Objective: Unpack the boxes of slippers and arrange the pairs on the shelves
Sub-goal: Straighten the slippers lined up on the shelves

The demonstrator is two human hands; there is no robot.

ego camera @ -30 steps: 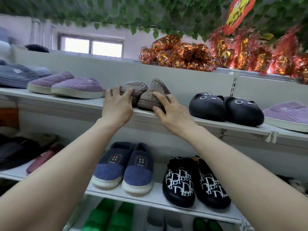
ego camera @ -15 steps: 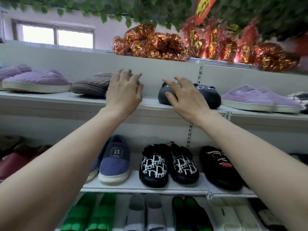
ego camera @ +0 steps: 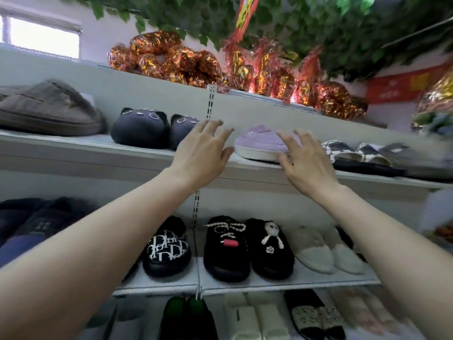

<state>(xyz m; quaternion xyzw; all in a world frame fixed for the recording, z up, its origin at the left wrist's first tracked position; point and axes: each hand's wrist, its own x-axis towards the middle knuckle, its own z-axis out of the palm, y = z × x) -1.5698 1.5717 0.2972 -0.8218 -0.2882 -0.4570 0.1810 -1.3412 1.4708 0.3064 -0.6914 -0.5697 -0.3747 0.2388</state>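
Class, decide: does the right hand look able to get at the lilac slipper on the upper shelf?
Probably yes: the right hand is open right at the lilac slipper, nothing between them.

1. Window: set high in the wall, far up and left of the left hand. Bright daylight enters here.
2. Wall: pale, visible above the shelving unit, up and left of the left hand.
3. Back panel: pale grey, directly behind both hands. A slotted upright runs just above the left hand.
4. Leaf garland: green, overhead, above the right hand.
5. Foil decorations: red-gold, on the unit top, above both hands.
6. Red banner: on the wall, up and right of the right hand.
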